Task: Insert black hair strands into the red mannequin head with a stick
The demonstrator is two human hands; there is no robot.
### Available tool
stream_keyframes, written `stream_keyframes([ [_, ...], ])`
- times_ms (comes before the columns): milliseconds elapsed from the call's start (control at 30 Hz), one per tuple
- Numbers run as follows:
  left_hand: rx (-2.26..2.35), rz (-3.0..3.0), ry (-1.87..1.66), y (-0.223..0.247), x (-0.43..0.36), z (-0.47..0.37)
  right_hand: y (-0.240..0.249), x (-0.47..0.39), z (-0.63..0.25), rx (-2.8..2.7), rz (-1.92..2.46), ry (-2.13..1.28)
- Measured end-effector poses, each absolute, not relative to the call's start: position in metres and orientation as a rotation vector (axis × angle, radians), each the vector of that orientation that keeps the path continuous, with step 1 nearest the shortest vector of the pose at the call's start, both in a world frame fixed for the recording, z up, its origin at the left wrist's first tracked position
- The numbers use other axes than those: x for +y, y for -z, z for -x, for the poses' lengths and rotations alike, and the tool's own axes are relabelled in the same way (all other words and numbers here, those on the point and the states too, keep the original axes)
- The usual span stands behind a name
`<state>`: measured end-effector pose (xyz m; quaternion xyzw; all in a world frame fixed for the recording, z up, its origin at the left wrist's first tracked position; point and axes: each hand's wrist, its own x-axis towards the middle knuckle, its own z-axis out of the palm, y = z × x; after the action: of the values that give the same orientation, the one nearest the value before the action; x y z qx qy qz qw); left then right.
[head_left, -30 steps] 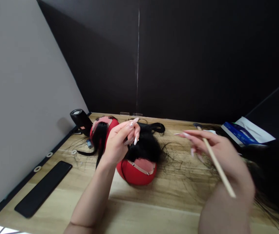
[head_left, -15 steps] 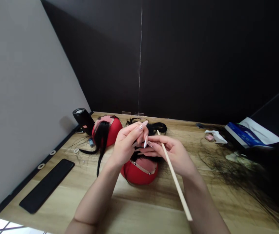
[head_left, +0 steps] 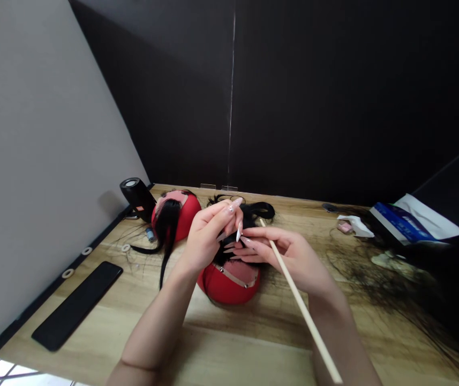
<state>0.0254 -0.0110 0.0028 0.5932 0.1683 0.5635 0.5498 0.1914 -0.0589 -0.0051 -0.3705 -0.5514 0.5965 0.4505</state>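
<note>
Above a red head form point(head_left: 231, 289) with a pink mesh cap point(head_left: 243, 272) and black hair, my two hands meet. My left hand point(head_left: 213, 230) is closed, thumb against the fingers; whatever it pinches is too small to make out. Between the thumb and fingers of my right hand point(head_left: 283, 249) is a long thin wooden stick point(head_left: 301, 305), slanting down to the right. The right fingertips lie beside the left ones, over the black hair. A second red head form point(head_left: 189, 214), with a hanging lock of black hair point(head_left: 167, 222), stands to the left.
On the wooden table point(head_left: 237, 359) are a black speaker point(head_left: 137, 199) at the back left and a black flat case point(head_left: 78, 305) at the left. Loose hair point(head_left: 374, 279), crumpled tissue point(head_left: 360, 226) and a blue packet point(head_left: 401, 222) lie on the right.
My right hand has shifted slightly right and down, and the stick's lower end has swung to the right and nearer. My left hand has hardly moved.
</note>
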Motion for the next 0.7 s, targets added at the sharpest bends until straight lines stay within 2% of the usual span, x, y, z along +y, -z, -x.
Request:
stream_keyframes([
  [333,0.394,-1.433,-1.298,-0.002,-0.011,-0.025,0.008,-0.056,-0.190,-1.348,0.940,-1.449],
  [700,0.490,-1.552,-1.316,-0.005,-0.011,-0.020,0.009,-0.049,-0.201,-1.528,1.387,-0.980],
])
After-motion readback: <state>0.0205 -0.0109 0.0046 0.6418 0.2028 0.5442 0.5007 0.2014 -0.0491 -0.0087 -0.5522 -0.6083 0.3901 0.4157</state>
